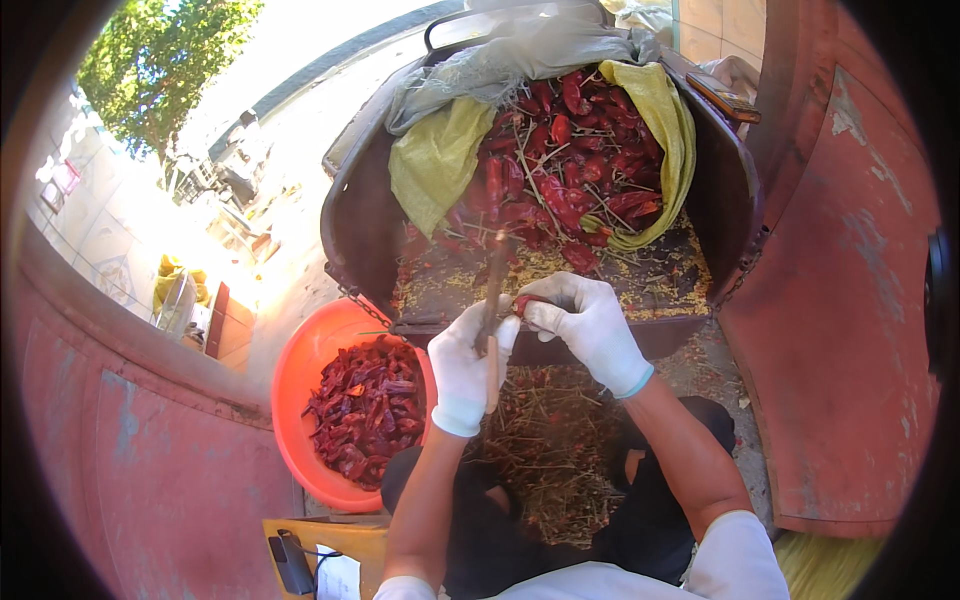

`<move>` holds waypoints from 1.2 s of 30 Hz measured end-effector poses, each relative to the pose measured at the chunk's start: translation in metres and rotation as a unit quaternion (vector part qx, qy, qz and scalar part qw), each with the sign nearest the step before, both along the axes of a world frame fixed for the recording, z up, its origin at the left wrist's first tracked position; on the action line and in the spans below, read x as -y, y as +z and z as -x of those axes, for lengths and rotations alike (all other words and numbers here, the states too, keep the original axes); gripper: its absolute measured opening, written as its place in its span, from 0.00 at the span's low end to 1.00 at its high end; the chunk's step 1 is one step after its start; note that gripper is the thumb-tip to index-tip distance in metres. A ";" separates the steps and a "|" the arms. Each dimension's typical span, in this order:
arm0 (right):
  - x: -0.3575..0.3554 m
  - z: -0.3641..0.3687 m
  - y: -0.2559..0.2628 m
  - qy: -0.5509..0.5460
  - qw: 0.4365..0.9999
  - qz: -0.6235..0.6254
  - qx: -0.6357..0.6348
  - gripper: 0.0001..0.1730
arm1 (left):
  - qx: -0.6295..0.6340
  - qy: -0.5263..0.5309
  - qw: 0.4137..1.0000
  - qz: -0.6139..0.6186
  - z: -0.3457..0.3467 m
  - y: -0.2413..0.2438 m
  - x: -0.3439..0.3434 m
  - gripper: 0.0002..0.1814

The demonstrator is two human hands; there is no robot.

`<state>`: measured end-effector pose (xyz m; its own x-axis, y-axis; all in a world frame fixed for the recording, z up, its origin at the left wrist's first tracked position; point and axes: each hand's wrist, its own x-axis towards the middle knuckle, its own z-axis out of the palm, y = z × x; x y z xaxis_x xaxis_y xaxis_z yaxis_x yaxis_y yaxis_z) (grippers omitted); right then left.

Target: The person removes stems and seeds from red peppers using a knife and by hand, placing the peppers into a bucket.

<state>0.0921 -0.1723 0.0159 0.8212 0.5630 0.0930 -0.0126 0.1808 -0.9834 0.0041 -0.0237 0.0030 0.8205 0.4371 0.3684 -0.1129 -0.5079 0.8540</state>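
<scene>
My left hand (469, 352), in a white knit glove, grips a long thin tool with a wooden handle (493, 371); its exact kind I cannot tell. Against it, my right hand (581, 319), gloved too, pinches a dried red chilli pepper (526, 303). Both hands are above the front edge of a metal cart bed (517, 337). Beyond them, red chillies with stalks (574, 165) spill from an open yellow woven sack (679, 142). Left of my left hand stands an orange plastic basin (300, 450) holding many red chillies (367, 409).
Loose stalks (555, 450) cover the ground between my legs. Seeds (645, 281) lie scattered over the cart bed, which has a chain (742, 270) at its side. Red metal panels (847, 322) stand on both sides. A yellow box (330, 536) with a black device is at lower left.
</scene>
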 end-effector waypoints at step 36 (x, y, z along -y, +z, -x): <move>0.024 -0.026 0.009 -0.171 0.983 0.064 -0.030 0.11 | -0.259 0.191 0.856 -0.404 -0.069 -0.008 -0.091 0.26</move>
<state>0.1185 -0.1962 0.0245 0.9663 0.2570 -0.0158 -0.0320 0.0591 -0.9977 0.0729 0.0676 -0.0054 0.8191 0.4845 0.3071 0.4815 -0.8717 0.0907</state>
